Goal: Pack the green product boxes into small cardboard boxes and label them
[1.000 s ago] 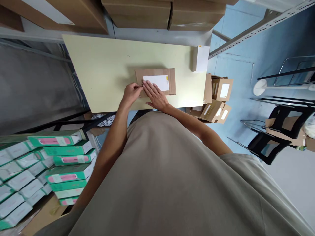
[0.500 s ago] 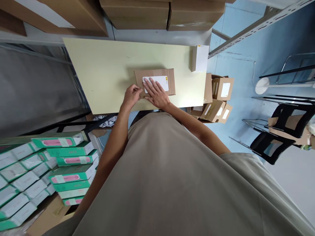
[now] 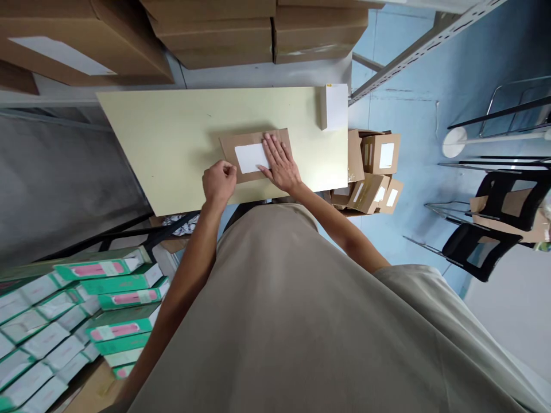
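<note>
A flat brown cardboard packet (image 3: 253, 136) lies on the pale yellow table (image 3: 172, 126), a white label (image 3: 249, 158) on its upper face. My right hand (image 3: 282, 164) is spread flat across the packet's right part, palm down, covering the label's right end. At the packet's lower left corner is my left hand (image 3: 219, 182), its fingers curled together. What those fingers pinch, if anything, is hidden.
A white box (image 3: 336, 107) stands at the table's right end. Large cartons (image 3: 228, 43) line the far side. Opened cardboard boxes (image 3: 372, 186) sit on the floor to the right, black chairs (image 3: 482, 250) beyond. Green-and-white boxes (image 3: 120, 298) are stacked at lower left.
My right hand has shifted toward the packet's right end, uncovering the label's left part. My left hand stays by the lower left corner, its fingers more curled. The view has tilted slightly.
</note>
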A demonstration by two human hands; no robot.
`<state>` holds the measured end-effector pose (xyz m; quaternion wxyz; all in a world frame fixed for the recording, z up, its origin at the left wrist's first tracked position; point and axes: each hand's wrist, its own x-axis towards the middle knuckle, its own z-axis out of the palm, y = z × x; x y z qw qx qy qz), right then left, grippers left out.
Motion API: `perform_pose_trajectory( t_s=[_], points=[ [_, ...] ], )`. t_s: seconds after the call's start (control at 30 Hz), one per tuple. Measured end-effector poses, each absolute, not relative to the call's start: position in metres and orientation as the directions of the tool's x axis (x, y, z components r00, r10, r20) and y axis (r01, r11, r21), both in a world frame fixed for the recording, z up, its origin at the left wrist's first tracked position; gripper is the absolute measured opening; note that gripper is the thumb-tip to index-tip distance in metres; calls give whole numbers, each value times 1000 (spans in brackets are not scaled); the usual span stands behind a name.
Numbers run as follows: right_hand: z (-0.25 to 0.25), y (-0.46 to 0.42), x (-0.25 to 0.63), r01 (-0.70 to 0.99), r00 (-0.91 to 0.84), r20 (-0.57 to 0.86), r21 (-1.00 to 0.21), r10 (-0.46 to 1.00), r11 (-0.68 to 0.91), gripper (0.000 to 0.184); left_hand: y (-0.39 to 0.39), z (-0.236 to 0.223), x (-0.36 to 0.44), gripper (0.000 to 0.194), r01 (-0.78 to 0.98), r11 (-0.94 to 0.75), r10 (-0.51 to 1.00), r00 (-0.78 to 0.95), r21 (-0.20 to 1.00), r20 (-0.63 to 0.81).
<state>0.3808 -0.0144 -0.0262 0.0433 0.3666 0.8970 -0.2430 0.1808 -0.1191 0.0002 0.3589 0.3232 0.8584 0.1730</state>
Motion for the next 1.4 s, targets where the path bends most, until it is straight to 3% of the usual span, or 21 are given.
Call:
perform_pose_trajectory(
  t_s=[0.07, 0.17, 0.27, 0.33, 0.6, 0.73, 0.87, 1.0, 1.13, 1.27, 1.4],
  points=[
    [-26, -16, 392, 703, -701, -262, -408, 663, 582, 92, -120, 8, 196, 37, 488, 656, 751, -503, 577, -428],
    [-28, -21, 398, 691, -711, -267, -439, 651, 574, 93, -117, 12, 222, 66, 593, 425, 905, -286, 684, -315],
    [-31, -26, 396, 621, -776, -260, -474, 575, 624, 89, -114, 5, 239, 96, 650, 266, 951, -56, 711, -305],
    [-30, -26, 394, 589, -803, -259, -489, 537, 643, 89, -115, -2, 239, 105, 665, 244, 946, -2, 706, -325],
    [-5, -13, 418, 587, -793, -282, -589, 540, 556, 95, -140, -9, 201, 102, 695, 227, 944, 15, 682, -329],
    [15, -14, 434, 609, -667, -285, -741, 688, 283, 90, -142, -10, 202, 99, 713, 228, 951, -16, 664, -309],
    [28, -17, 434, 503, -493, -316, -864, 811, -32, 76, -138, -13, 207, 92, 711, 247, 955, -64, 659, -289],
    [31, -18, 427, 411, -448, -317, -903, 836, -122, 70, -136, -16, 201, 84, 713, 231, 961, -59, 662, -271],
    [31, -20, 423, 455, -497, -305, -889, 812, -56, 71, -137, -18, 197, 82, 717, 227, 957, -39, 659, -287],
    [21, -28, 418, 544, -663, -218, -798, 716, 261, 68, -139, -17, 206, 91, 729, 231, 949, -24, 644, -313],
    [-4, -36, 411, 497, -841, -228, -684, 490, 534, 73, -145, -16, 215, 103, 726, 231, 945, -9, 648, -326]
  ],
)
